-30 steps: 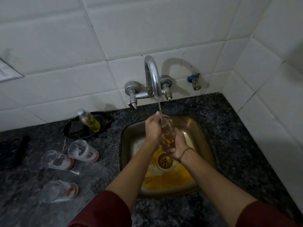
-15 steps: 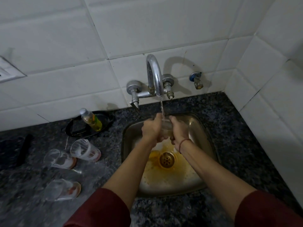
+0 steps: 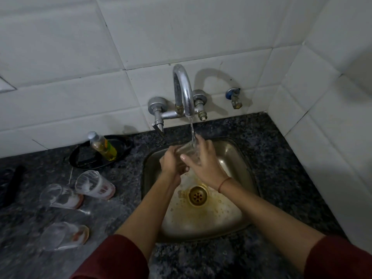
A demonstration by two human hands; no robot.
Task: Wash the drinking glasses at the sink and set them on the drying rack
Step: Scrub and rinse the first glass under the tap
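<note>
While water runs from the tap (image 3: 183, 89), the left hand (image 3: 172, 161) has its fingers (image 3: 181, 170) curled round the lower part of a clear drinking glass (image 3: 186, 148). The right hand (image 3: 205, 166) wraps the upper part from the other side, its thumb lying across the front. The glass is held tilted above the back of the sink (image 3: 237, 158), and the thin stream (image 3: 192, 131) meets it at its upper end. A reddish thread (image 3: 224, 183) circles the right wrist, and both forearms emerge from dark red sleeves (image 3: 112, 258). Below the hands, yellowish stains ring the brass drain (image 3: 198, 195). On the speckled counter (image 3: 281, 168) to the left, three more glasses (image 3: 94, 184) lie on their sides, smeared with residue. Behind them, a bottle (image 3: 102, 146) of yellow liquid leans in a black dish (image 3: 120, 146).
</note>
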